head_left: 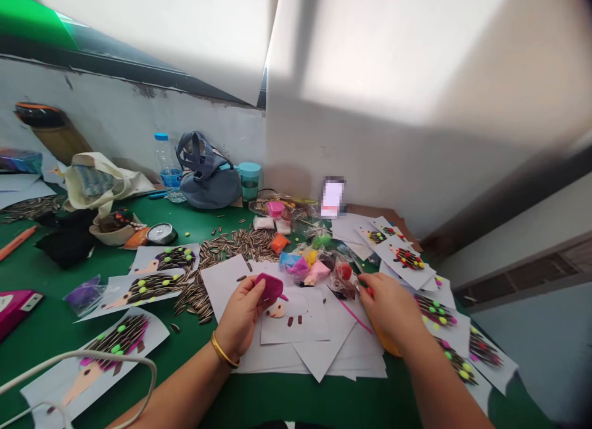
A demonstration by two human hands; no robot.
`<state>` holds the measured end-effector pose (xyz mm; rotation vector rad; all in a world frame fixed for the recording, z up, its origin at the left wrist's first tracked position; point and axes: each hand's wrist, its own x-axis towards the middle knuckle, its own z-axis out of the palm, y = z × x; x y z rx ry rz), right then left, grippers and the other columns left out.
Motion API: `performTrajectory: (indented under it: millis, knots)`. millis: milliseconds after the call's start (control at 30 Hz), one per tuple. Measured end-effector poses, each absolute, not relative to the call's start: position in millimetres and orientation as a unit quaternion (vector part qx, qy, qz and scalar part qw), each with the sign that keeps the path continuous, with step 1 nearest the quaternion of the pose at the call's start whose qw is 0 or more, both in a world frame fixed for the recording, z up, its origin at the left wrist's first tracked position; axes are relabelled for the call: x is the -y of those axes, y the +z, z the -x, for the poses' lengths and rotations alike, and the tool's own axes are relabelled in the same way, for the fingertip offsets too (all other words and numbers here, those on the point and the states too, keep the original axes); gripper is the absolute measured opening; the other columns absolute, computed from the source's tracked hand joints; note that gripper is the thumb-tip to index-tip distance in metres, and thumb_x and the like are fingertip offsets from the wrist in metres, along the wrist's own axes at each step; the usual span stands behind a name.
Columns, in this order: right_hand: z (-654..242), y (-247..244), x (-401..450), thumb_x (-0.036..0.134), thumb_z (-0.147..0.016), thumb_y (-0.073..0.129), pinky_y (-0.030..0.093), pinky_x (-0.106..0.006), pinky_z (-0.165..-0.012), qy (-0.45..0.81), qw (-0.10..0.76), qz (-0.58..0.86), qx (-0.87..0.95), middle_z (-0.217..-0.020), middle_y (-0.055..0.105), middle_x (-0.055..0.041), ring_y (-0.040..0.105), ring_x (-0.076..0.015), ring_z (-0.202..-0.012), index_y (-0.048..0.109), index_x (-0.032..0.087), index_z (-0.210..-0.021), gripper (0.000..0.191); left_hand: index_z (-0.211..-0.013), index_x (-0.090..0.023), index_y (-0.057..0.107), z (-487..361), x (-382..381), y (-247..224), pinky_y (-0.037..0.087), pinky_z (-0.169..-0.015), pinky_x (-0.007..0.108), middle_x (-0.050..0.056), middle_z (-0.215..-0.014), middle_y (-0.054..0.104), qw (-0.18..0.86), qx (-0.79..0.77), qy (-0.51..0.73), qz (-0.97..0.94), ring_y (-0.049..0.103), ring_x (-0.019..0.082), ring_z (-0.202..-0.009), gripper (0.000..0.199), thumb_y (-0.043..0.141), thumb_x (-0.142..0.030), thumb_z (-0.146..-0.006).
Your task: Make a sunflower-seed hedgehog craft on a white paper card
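Note:
My left hand (pixel 247 306) holds a flat piece of magenta clay (pixel 269 288) between thumb and fingers. Beneath it lies a white card (pixel 314 330) with a drawn outline, a peach clay face and two brown clay feet (pixel 295 322). To the right, my right hand (pixel 386 299) is closed beside the bagged clay, around something red and mostly hidden. A thin magenta clay strip (pixel 356 317) rests on the papers by that hand. Colored clay in clear bags (pixel 317 272) sits just beyond the card.
Sunflower seeds (pixel 245 244) are heaped behind and left. Finished hedgehog cards (pixel 155 287) lie left, others (pixel 411 259) right. A blue bag (pixel 210 185), bottle (pixel 169 170), cup (pixel 250 181) and phone (pixel 332 198) stand along the wall. A white cable (pixel 78 355) crosses the lower left.

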<state>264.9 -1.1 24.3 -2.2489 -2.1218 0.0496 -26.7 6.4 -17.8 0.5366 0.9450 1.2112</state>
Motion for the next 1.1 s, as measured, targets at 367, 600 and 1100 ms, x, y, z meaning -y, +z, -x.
performTrajectory:
  millis: [367, 600, 1100]
  knots:
    - [-130.7, -1.4, -29.7, 0.036, -0.093, 0.056, 0.043, -0.029, -0.073, 0.11, 0.019, 0.544, 0.832, -0.096, 0.07, -0.0079, 0.065, -0.0217, -0.089, 0.069, 0.019, -0.094, 0.021, -0.088, -0.017, 0.066, 27.2, -10.7, -22.3, 0.052, -0.08, 0.03, 0.003, -0.089, 0.07, 0.633, -0.433, 0.595, -0.241, 0.064, 0.016, -0.084, 0.032, 0.08, -0.039, -0.07]
    - [-128.4, -12.6, -35.2, 0.028, -0.094, 0.052, 0.042, -0.027, -0.072, 0.102, 0.022, 0.551, 0.828, -0.098, 0.068, -0.008, 0.064, -0.02, -0.088, 0.065, 0.019, -0.094, 0.016, -0.086, -0.016, 0.066, 25.8, -10.3, -18.9, 0.052, -0.08, 0.03, 0.002, -0.087, 0.069, 0.626, -0.434, 0.599, -0.246, 0.063, 0.016, -0.084, 0.035, 0.081, -0.042, -0.067]
    - [-105.4, -14.3, -52.7, 0.011, -0.089, 0.049, 0.046, -0.027, -0.08, 0.117, 0.072, 0.521, 0.843, -0.105, 0.067, -0.0082, 0.063, -0.0196, -0.095, 0.065, 0.019, -0.102, 0.022, -0.102, -0.019, 0.066, 29.2, -13.4, -22.5, 0.05, -0.08, 0.025, 0.001, -0.092, 0.069, 0.561, -0.417, 0.67, -0.249, 0.062, 0.013, -0.084, 0.039, 0.078, -0.042, -0.073]
